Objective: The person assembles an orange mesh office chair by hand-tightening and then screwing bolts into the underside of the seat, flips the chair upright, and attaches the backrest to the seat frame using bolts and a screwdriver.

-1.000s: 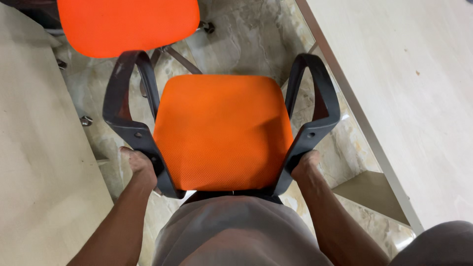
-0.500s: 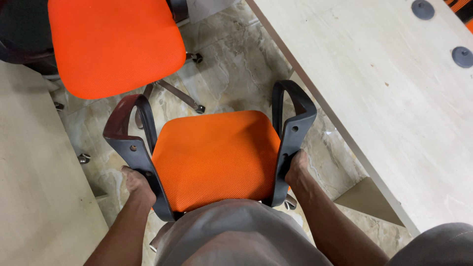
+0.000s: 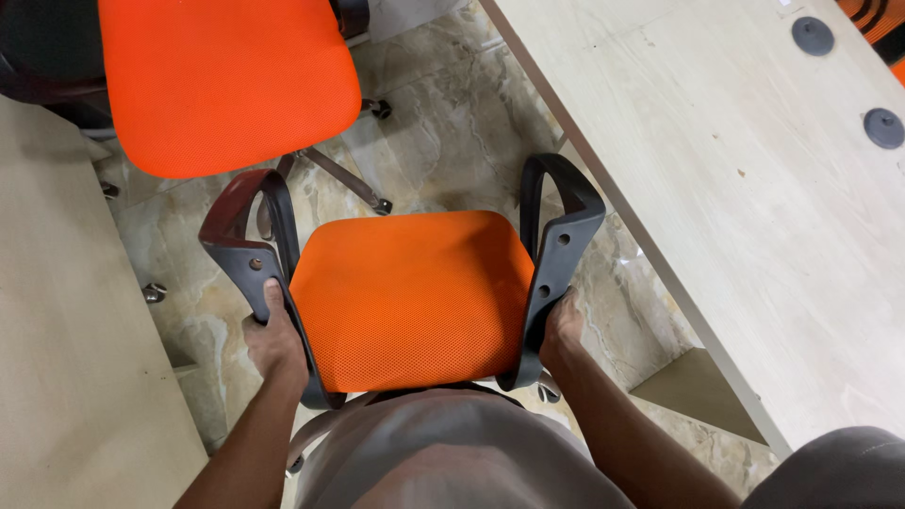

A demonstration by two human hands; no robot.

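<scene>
Only one camera is looking here. It is sitting on the person's head and pointing almost straight down, close above an orange chair seat point(image 3: 412, 297) and the marble floor point(image 3: 452, 123). It is probably leaning forward a little. Table point(image 3: 754, 207) edges are showing at both sides.

We see a floor point(image 3: 452, 123) of glossy marble-like tiles, beige with grey veins; on the right a long pale wooden desk point(image 3: 754, 236) runs diagonally, with two round grey cable caps point(image 3: 813, 35) in its top; on the left another pale desk surface point(image 3: 66, 358) fills the edge; at the top a second orange swivel chair point(image 3: 226, 80) stands on castors; the light seems soft and even, perhaps from the ceiling.
</scene>
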